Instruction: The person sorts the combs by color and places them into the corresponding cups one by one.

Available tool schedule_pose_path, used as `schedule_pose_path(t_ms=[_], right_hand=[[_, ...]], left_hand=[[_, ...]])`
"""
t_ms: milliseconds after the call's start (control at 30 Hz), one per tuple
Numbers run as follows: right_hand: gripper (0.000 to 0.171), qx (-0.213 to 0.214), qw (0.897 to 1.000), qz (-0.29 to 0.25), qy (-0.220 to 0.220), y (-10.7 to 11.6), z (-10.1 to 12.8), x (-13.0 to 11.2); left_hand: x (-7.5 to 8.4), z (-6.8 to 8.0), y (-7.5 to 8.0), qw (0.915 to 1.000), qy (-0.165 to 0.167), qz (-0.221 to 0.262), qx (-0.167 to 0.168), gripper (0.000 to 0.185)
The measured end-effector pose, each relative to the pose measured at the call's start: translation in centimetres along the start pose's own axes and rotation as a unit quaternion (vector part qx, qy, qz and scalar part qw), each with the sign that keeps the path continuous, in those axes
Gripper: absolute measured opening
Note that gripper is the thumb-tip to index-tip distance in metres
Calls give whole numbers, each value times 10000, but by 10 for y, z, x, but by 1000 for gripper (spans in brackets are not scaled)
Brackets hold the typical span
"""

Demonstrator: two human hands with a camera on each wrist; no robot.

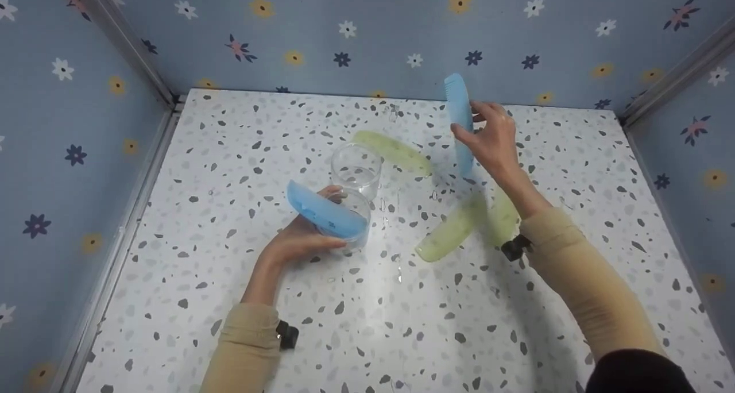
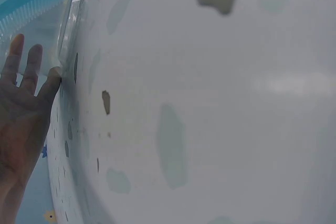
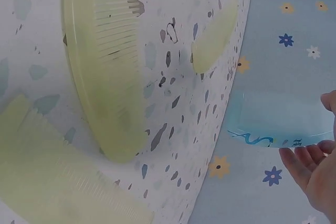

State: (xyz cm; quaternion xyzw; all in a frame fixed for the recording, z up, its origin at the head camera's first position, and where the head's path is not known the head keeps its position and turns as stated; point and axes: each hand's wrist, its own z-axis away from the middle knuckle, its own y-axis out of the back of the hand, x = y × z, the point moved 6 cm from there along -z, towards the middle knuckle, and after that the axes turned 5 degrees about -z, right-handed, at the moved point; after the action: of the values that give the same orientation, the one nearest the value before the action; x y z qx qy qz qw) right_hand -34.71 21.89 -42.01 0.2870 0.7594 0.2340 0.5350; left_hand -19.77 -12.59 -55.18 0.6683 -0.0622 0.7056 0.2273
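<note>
My left hand (image 1: 296, 238) grips a clear cup (image 1: 360, 204) from its left side, thumb in front and fingers behind. A blue comb (image 1: 324, 209) leans in that cup, its upper end jutting out to the left. In the left wrist view, fingertips lie against the clear wall, below the comb's teeth (image 2: 37, 6). Farther back, a second clear cup (image 1: 356, 164) stands next to the first. Held up near the table's far edge, another blue comb (image 1: 459, 108) is pinched between thumb and fingers of my right hand (image 1: 495, 139), its teeth facing left.
One yellow-green comb (image 1: 399, 153) lies behind the cups. Two more, a left one (image 1: 451, 230) and a right one (image 1: 503, 218), lie below the right hand on the speckled table (image 1: 356, 330). Flower-patterned panels (image 1: 379, 37) stand at the back and both sides.
</note>
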Motion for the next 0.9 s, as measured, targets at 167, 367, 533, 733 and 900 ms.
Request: schedule_pose_path(t_ms=[167,367,533,733,900], right_hand=[[59,80,9998,-110,108,3,2,-9],[59,194,9984,-429,306,7,6,-24],[59,194,9975,-514,433,13,8,-39],[59,153,9972,-495,543,19,10,-55],[59,130,9965,-515,651,25,12,-68]], left_hand=[[0,0,0,10000,25,10,-6,115],[-1,0,-1,9999,22,116,-9,113],[-1,0,-1,9999,-6,146,-8,112],[0,0,0,9999,16,107,-2,114],[1,0,0,10000,77,42,21,114]])
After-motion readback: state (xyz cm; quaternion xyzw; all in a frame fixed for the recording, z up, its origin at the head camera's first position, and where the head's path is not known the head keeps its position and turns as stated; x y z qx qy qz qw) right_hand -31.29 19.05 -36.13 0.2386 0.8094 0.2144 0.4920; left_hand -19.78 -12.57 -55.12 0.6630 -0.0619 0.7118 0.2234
